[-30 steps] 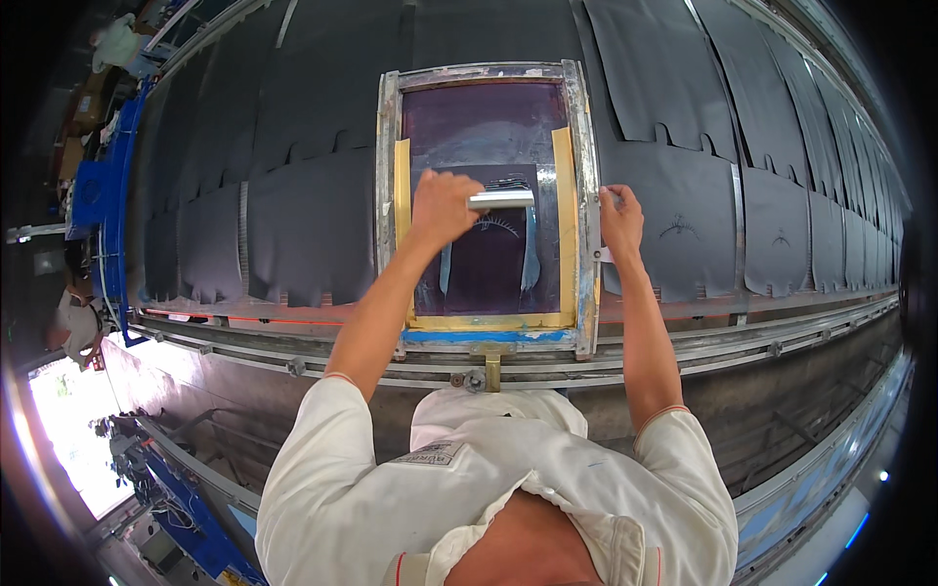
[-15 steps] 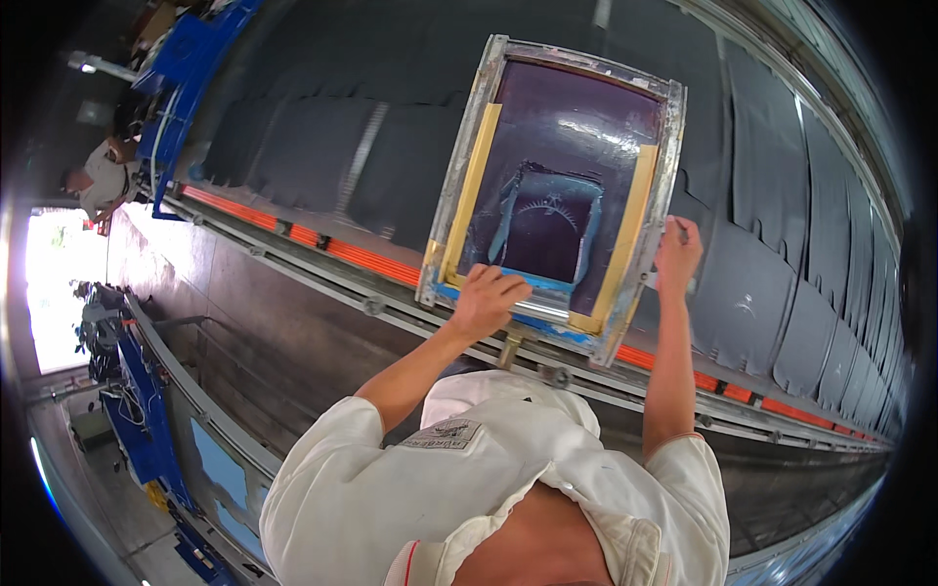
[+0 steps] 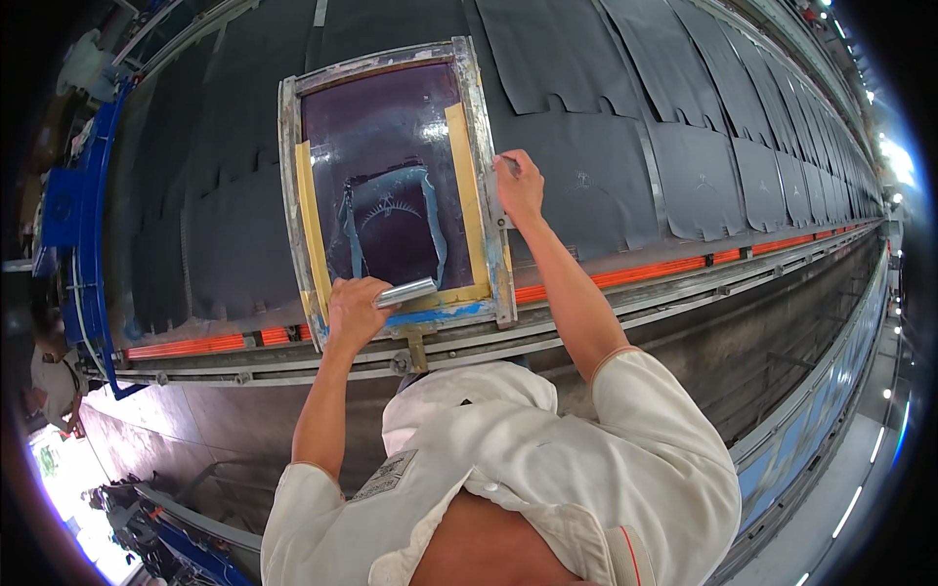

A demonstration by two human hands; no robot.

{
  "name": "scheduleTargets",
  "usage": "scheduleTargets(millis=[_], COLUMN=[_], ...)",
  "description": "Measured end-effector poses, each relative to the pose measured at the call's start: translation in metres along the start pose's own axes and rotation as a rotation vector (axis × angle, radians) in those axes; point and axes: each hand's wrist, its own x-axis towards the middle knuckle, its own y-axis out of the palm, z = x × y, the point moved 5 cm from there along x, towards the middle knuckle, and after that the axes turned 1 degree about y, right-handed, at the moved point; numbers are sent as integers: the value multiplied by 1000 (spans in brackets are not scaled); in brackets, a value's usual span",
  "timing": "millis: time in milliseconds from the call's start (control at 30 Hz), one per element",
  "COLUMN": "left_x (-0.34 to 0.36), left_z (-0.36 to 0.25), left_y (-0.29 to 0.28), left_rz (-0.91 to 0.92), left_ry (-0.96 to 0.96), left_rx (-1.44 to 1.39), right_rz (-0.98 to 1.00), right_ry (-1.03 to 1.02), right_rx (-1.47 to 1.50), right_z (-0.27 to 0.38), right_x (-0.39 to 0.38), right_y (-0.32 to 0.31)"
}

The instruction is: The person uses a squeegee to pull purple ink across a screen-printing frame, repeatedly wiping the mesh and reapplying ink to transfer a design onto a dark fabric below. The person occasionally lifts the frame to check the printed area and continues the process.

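A screen-printing frame [image 3: 484, 127] with worn metal sides lies on the long table in front of me. Its dark purple mesh [image 3: 371, 112] has yellow tape strips [image 3: 469, 186] along the sides and a smear of blue ink [image 3: 438, 234] around a small arched design. My left hand [image 3: 357, 311] is closed around one end of a silver-handled squeegee [image 3: 407, 291] at the frame's near end; its blade is hidden. My right hand [image 3: 520, 188] is closed with curled fingers beside the right side of the frame; what the fingers grip, if anything, is unclear.
Dark sheet pieces [image 3: 596, 181] lie in rows along the table, some with a faint printed design. A metal rail [image 3: 635, 293] and an orange strip [image 3: 606, 280] run along the near edge. A blue machine frame [image 3: 73, 225] stands left; a person [image 3: 57, 376] is at far left.
My view has swung, so the screen frame now sits farther left in it. My right hand has moved farther up along the frame's side. The squeegee stays in my left hand, tilted differently.
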Motion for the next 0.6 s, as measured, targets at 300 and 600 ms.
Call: scheduleTargets(millis=[300, 600], left_x=[142, 201], left_z=[52, 86], left_y=[-24, -7], left_rz=[46, 157], left_ry=[-9, 21], left_rx=[56, 138], right_rz=[70, 767], right_ry=[-354, -649], right_rx=[-484, -728], right_z=[31, 112], right_x=[13, 14], right_y=[18, 145])
